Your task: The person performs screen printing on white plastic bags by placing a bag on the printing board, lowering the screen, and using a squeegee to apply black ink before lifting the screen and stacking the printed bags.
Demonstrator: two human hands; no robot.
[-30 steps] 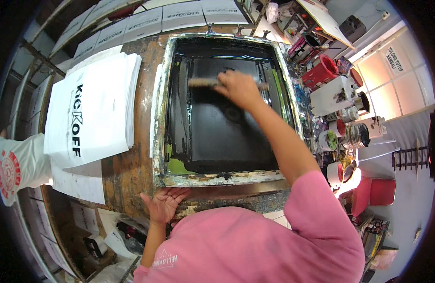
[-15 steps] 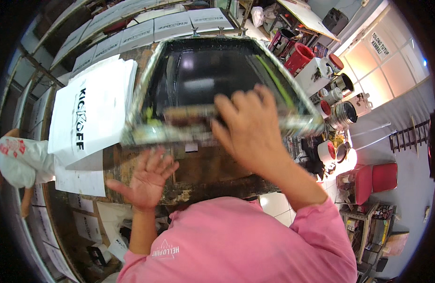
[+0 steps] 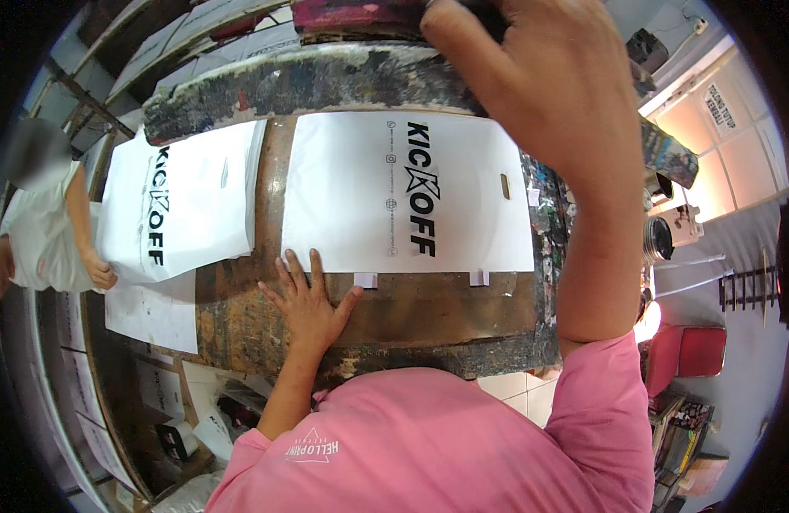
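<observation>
A flat white bag (image 3: 343, 188) with black print and a punched handle slot lies on the brown board (image 3: 420, 321). My left hand (image 3: 304, 303) rests on the board with its fingers spread, the tips at the bag's near left corner. Above the bag's far side, the screen printing frame (image 3: 317, 85) is tilted up, its paint-stained bar toward me. My right hand (image 3: 548, 77) grips the raised frame near a dark red squeegee (image 3: 360, 19); its far fingers leave the view at the top. Small white tabs (image 3: 365, 280) sit along the bag's near edge.
To the left lies a stack of printed white bags (image 3: 202, 197), with a co-worker's hand (image 3: 100, 272) at its near left corner. Racks (image 3: 78, 94) holding printed sheets stand beyond. On the right are cans (image 3: 658, 238) and a red chair (image 3: 700, 350).
The screen frame has swung up and away from the board, uncovering the printed bag. My right hand rose with it. My left hand came down onto the board, and the co-worker reached the stack.
</observation>
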